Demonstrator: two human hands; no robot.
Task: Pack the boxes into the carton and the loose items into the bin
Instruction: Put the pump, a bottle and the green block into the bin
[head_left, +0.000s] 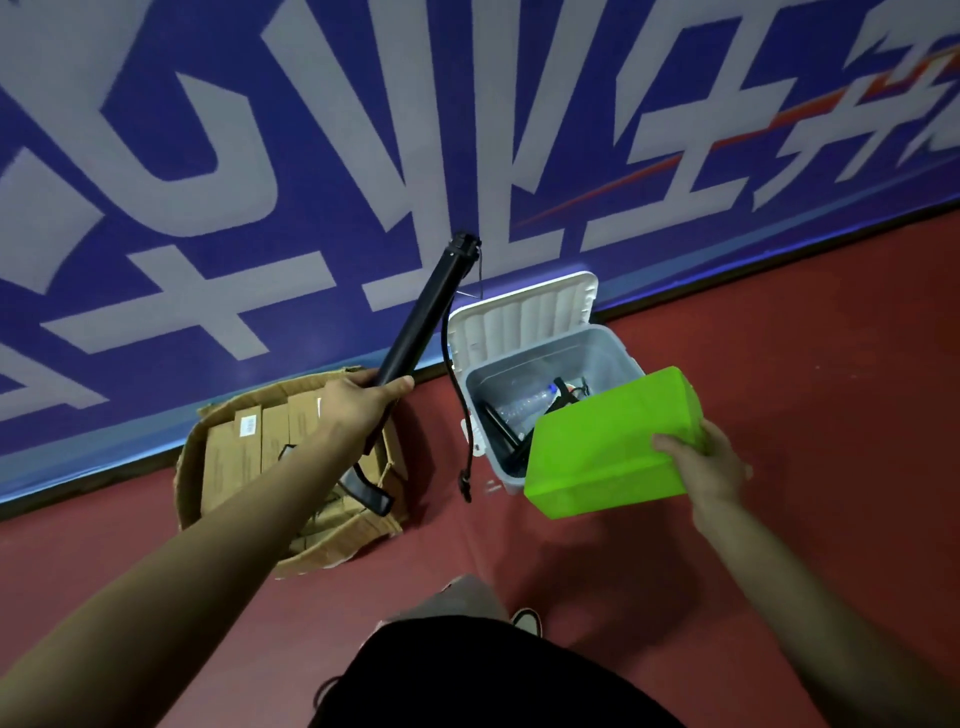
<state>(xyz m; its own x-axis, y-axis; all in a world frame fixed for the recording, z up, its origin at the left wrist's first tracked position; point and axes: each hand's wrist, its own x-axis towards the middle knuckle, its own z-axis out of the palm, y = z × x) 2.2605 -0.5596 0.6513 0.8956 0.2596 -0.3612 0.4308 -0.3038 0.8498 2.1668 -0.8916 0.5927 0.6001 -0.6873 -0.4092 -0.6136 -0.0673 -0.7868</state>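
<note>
My left hand (363, 402) grips a long black pole (423, 317) with a dangling black cord (462, 415), held tilted above the open cardboard carton (200, 452). Several brown boxes (234, 457) stand packed inside the carton. My right hand (698, 467) holds a bright green block (608, 447) over the near right corner of the grey plastic bin (540, 358). The bin's white lid (519, 317) stands open against the wall. Inside the bin lie a clear plastic bottle (524, 402) and some black items.
A blue wall banner (311, 156) with large white characters runs behind the carton and bin. The floor (779, 338) is red. My dark clothing and one shoe (527, 621) show at the bottom of the view.
</note>
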